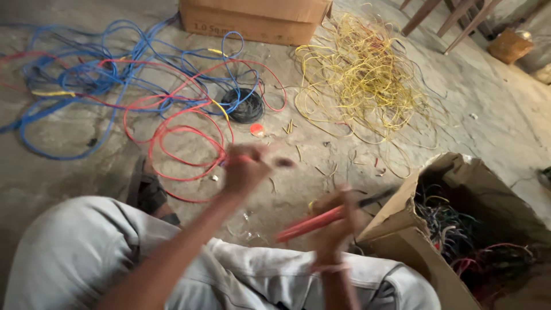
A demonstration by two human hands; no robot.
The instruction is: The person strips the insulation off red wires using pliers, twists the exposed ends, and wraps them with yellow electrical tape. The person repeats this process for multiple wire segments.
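Right hand [334,221]: I am seeing it at lower centre of the frame, fingers clenching around a red-handled tool [313,224]; motion blur is softening the outline.
Red-handled tool: it is lying slantwise in the right fist, red grips pointing lower left, a dark tip showing toward the upper right, just beside the open box.
Left hand [247,166]: I am seeing it just above and left of centre, blurred, fingers pinching the end of a red wire [178,129]; I cannot tell how firmly.
Red wire: it is looping across the floor from the left hand toward the upper left.
Trousers [86,252]: light grey cloth is filling the lower left, under both forearms.
Open cardboard box [402,218]: it is sitting at lower right, holding tangled mixed wires.
Blue wire [86,74]: it is sprawling across the upper left, crossing the red loops.
Black coil [244,106]: it is resting at upper centre.
Yellow wire heap [361,74]: it is spreading over the upper right of centre.
Closed carton [252,20]: it is standing at the top edge.
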